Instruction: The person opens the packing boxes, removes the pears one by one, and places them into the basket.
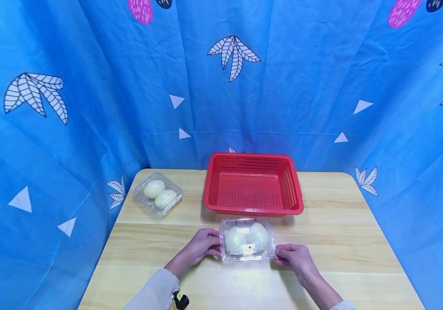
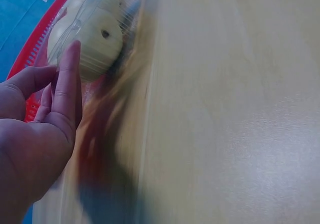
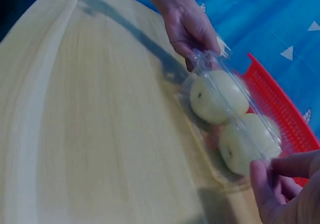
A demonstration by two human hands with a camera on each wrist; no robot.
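A clear plastic clamshell box (image 1: 247, 257) with pale yellow pears (image 1: 258, 236) inside is held between two hands, in front of the basket. My left hand (image 1: 204, 245) pinches the box's left end between thumb and fingers. At the opposite end, my right hand (image 1: 294, 257) grips the edge the same way. The right wrist view shows the lid closed over the pears (image 3: 220, 96) and both hands at the ends. In the left wrist view, the thumb and fingertips of the left hand (image 2: 47, 114) meet at the plastic rim.
A red perforated plastic basket (image 1: 249, 212) stands at the back middle of the wooden table (image 1: 333, 232), just beyond the box. Back left lies a second clear box (image 1: 155, 209) with two pale pears (image 1: 154, 188). Blue patterned curtain (image 1: 241, 107) surrounds the table's back and sides.
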